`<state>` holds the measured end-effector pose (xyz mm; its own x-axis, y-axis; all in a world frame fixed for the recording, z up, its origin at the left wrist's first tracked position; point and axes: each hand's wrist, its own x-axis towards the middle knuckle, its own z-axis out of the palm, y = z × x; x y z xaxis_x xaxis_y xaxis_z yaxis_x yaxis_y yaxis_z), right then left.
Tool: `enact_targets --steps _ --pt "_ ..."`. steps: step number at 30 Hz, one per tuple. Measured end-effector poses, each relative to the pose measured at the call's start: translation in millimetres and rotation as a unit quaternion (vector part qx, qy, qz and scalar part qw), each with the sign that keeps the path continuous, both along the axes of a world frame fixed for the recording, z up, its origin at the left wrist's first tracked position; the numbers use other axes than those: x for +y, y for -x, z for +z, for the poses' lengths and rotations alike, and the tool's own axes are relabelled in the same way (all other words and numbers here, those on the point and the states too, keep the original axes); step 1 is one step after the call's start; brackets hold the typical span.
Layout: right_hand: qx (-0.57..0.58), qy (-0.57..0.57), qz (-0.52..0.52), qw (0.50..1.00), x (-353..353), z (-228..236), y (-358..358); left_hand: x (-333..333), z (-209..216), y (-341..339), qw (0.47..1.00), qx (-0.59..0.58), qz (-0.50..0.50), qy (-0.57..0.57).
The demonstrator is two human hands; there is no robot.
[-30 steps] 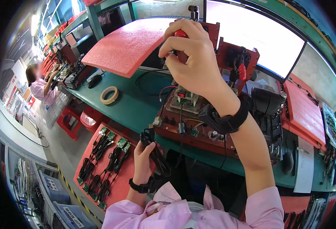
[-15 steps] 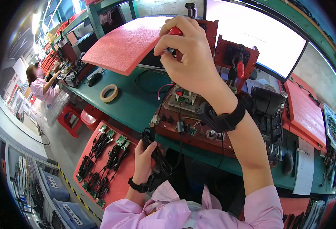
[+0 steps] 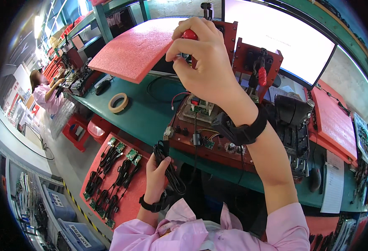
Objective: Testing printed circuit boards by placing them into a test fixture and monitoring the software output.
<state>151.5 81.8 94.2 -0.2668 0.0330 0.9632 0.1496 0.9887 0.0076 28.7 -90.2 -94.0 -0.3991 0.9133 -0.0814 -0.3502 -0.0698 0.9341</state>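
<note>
My left hand [image 3: 154, 178] is closed round a bundled black cable [image 3: 174, 175], held in front of the near edge of a dark red test fixture [image 3: 184, 142]. High over the fixture, my right hand [image 3: 205, 62] has its fingers curled round a red-tipped lever handle [image 3: 189, 34]. Most of that lever is hidden behind the fingers. Below it, a green circuit board [image 3: 200, 110] with a red part sits in the fixture, and a black lead with a thick cylinder [image 3: 197, 139] runs from it toward me. A second red-gripped lever [image 3: 262, 76] stands on the right upright.
Cables with small green boards lie on a pink foam sheet [image 3: 127, 173] at left. On the green bench are a tape roll [image 3: 118, 103] and a mouse [image 3: 102, 87]. A pink foam slab [image 3: 133, 50] juts out behind. A monitor [image 3: 284, 42] stands behind the fixture.
Both hands keep their grips; each has shifted only slightly. At far left, the co-worker's arms have moved a little.
</note>
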Motion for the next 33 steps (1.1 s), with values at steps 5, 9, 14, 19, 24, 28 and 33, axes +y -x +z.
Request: enact_targets --steps 5,9,14,19,24,28,33 --pt "0.003 -0.001 0.006 1.0 -0.5 1.3 0.0 -0.5 -2.0 2.4 1.0 -0.004 0.003 0.007" --pt "0.0 -0.001 0.003 1.0 0.2 -0.5 -0.2 1.3 -4.6 1.2 1.0 -0.003 -0.006 0.007" --pt "0.025 -0.008 0.024 0.999 0.4 0.0 3.0 0.2 -2.6 0.9 1.0 0.006 -0.007 0.011" --pt "0.026 -0.011 0.022 0.999 0.2 0.2 2.5 2.9 -0.2 1.6 1.0 0.008 -0.013 0.01" --pt "0.002 -0.002 0.001 1.0 1.4 -1.0 -0.8 1.5 15.7 7.4 1.0 -0.012 -0.005 0.025" --pt "0.007 -0.004 0.008 1.0 -1.0 -0.1 0.3 3.4 19.6 13.4 1.0 -0.019 0.022 0.004" --pt "-0.009 0.022 0.01 1.0 -5.8 -0.7 0.9 12.9 16.6 20.9 0.999 -0.033 0.017 -0.038"
